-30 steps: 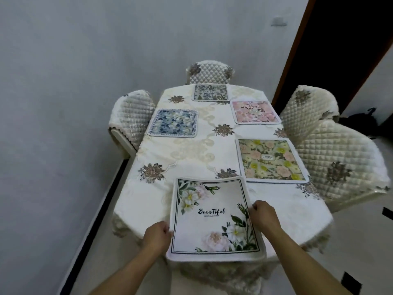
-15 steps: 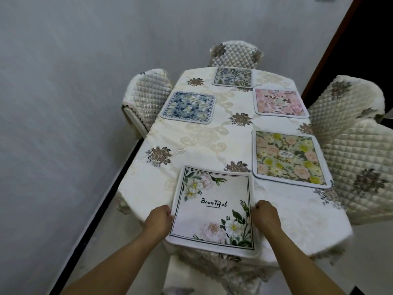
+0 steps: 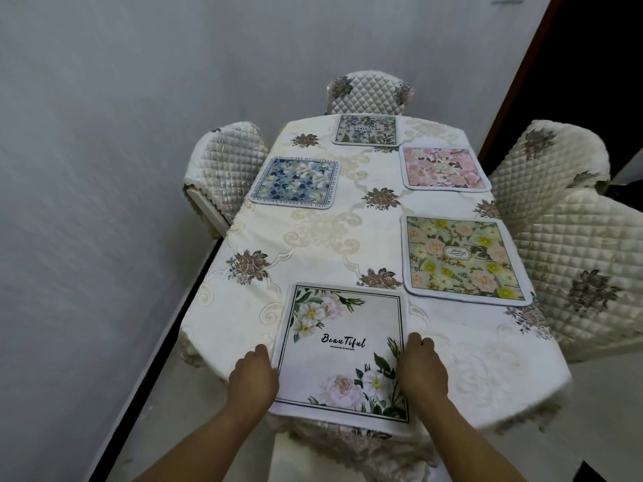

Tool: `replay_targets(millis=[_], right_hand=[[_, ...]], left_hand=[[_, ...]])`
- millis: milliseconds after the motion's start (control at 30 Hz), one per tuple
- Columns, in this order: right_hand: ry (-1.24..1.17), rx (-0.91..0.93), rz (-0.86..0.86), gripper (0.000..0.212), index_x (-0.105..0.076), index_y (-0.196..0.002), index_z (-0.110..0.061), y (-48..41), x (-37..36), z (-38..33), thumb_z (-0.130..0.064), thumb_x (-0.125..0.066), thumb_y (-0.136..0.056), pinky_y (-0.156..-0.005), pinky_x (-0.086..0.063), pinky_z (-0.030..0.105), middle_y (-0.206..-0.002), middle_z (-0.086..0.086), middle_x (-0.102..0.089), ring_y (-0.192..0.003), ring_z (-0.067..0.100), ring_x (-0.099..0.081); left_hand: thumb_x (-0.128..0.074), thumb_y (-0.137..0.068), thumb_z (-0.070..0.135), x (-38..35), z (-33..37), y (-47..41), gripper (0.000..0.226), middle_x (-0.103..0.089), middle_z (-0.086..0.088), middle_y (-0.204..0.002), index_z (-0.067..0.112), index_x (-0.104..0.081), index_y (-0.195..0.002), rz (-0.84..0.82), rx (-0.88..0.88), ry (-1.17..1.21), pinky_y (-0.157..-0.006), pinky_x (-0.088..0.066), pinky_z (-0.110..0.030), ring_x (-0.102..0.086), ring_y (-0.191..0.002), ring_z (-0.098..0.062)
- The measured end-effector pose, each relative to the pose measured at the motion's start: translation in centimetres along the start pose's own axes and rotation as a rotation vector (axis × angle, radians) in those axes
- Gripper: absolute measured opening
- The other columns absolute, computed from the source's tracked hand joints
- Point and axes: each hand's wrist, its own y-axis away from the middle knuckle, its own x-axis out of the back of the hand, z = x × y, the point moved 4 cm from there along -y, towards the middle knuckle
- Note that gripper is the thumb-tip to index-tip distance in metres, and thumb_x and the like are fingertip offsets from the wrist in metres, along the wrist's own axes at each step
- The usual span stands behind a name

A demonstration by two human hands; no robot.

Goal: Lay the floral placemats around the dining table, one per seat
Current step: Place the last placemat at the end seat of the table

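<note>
From the head view, your left hand (image 3: 253, 376) and right hand (image 3: 422, 368) each pinch a side edge of the white placemat (image 3: 342, 353), which lies flat at the near end of the surface (image 3: 313, 238) and reads "BeauTiful" in black script, with smaller print beneath too small to read. Farther along lie the yellow-and-pink placemat (image 3: 461, 259) and pink placemat (image 3: 445, 167) on your right, the blue placemat (image 3: 295, 182) on your left with border lettering too small to read, and the far placemat (image 3: 367, 129), its "BEAUTIFUL" turned away from you.
</note>
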Motion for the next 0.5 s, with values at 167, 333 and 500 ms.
replay_targets(millis=[167,333,500], right_hand=[[0.148,0.204,-0.060,0.037,-0.044,-0.126,-0.010,2.3,-2.1,-2.4,-0.008,-0.043,-0.089,-0.075,-0.047,0.036,-0.123,0.012,-0.047,-0.105,0.030,-0.051],[0.146,0.250,0.092,0.035,-0.063,-0.084,0.001,3.7,-2.2,-3.2,0.013,-0.074,-0.053,-0.049,-0.049,0.040,-0.082,0.020,-0.061,-0.067,0.036,-0.058],[0.149,0.208,0.043,0.032,-0.056,-0.109,-0.004,3.1,-2.8,-3.3,0.001,-0.053,-0.078,-0.073,-0.049,0.038,-0.108,0.016,-0.057,-0.092,0.032,-0.054]], left_hand=[[-0.047,-0.094,0.031,-1.6,2.4,0.1,0.027,-0.058,-0.010,-0.115,0.013,-0.049,-0.114,-0.069,-0.155,-0.134,-0.086,-0.045,-0.038,-0.054,-0.107,-0.028],[-0.044,-0.098,0.030,-1.9,2.5,-0.8,0.028,-0.056,-0.013,-0.121,0.010,-0.047,-0.118,-0.120,-0.151,-0.111,-0.090,-0.043,-0.038,-0.053,-0.111,-0.030],[-0.045,-0.098,0.029,-1.6,2.4,-0.9,0.026,-0.056,-0.013,-0.118,0.010,-0.048,-0.114,-0.155,-0.155,-0.062,-0.087,-0.043,-0.037,-0.053,-0.109,-0.029]])
